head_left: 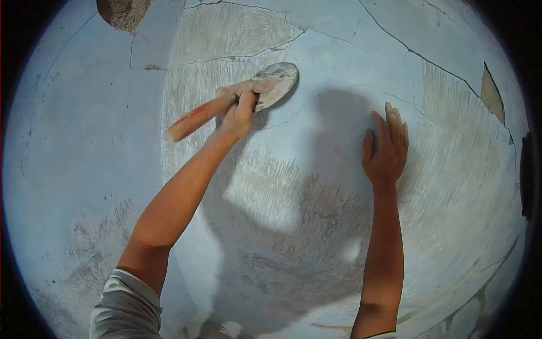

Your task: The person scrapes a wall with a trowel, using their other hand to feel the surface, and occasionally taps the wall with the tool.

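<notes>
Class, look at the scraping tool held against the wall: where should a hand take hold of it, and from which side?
Grip the wooden handle, as the left hand does, coming from the lower left. The handle juts away from the wall, while the rounded blade lies flat against the plaster.

Pale blue cracked wall (84, 141), wooden-brown handle (195, 117)

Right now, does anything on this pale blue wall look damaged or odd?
Yes. The pale blue plastered wall is cracked, with a long dark crack running across the upper right. Paint is scraped off in a grey streaked patch above the round metal trowel. A hole with bare rough material shows at top left.
</notes>
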Motion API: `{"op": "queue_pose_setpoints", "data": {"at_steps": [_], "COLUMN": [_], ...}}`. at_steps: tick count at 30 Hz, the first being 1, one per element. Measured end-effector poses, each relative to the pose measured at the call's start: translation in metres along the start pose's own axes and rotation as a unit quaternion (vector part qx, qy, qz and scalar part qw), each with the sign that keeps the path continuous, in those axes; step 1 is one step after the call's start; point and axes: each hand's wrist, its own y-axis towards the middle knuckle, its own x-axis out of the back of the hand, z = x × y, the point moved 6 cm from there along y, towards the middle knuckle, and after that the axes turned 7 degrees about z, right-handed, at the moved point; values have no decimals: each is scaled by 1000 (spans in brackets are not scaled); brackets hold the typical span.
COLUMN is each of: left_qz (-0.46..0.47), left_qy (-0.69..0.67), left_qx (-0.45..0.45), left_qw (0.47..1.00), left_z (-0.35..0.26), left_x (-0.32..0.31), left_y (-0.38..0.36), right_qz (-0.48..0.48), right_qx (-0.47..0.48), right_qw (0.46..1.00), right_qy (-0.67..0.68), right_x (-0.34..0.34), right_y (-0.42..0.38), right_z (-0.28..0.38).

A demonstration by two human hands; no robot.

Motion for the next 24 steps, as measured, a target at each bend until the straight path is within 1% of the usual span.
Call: {"op": "queue_pose_setpoints", "data": {"at_steps": [2,3,4,6,7,9,12,13,16,17,18,20,23,24], "left_qz": [-28,-20,29,39,-25,-14,-3,-29,0,-29,-25,-21,76,55], "left_qy": [47,107,95,116,80,-49,-33,33,124,62,80,115,26,73], "left_qx": [73,119,95,13,14,-23,-88,0,41,132,108,54,-40,31], "left_qw": [996,987,990,992,996,998,996,999,991,989,991,992,996,995], "left_z": [-22,0,-29,-33,3,3,2,-12,-26,-53,-44,-3,17,17], "left_x": [-10,-11,-12,-9,-8,4,-6,-14,-19,-20,-19,-10,-6,-8], "left_y": [26,51,61,52,26,-8,3,14,68,47,27,-10,-2,18], "right_qz": [-3,-1,-3,1,7,5,-4,-6,-9,-5,4,8,3,1], "right_qx": [-7,-9,-5,0,0,-3,-4,-2,0,1,2,3,-4,-5], "right_qw": [1000,1000,1000,1000,1000,1000,1000,1000,1000,1000,1000,1000,1000,1000], "right_qy": [0,1,0,-2,1,7,-7,-5,0,1,4,5,6,7], "right_x": [1,0,-1,0,1,1,-2,-1,0,1,2,1,2,1], "right_y": [1,1,2,0,-2,0,-1,0,3,4,1,-1,-1,0], "right_z": [0,1,1,0,-1,-1,-1,0,0,-1,0,0,0,1]}}
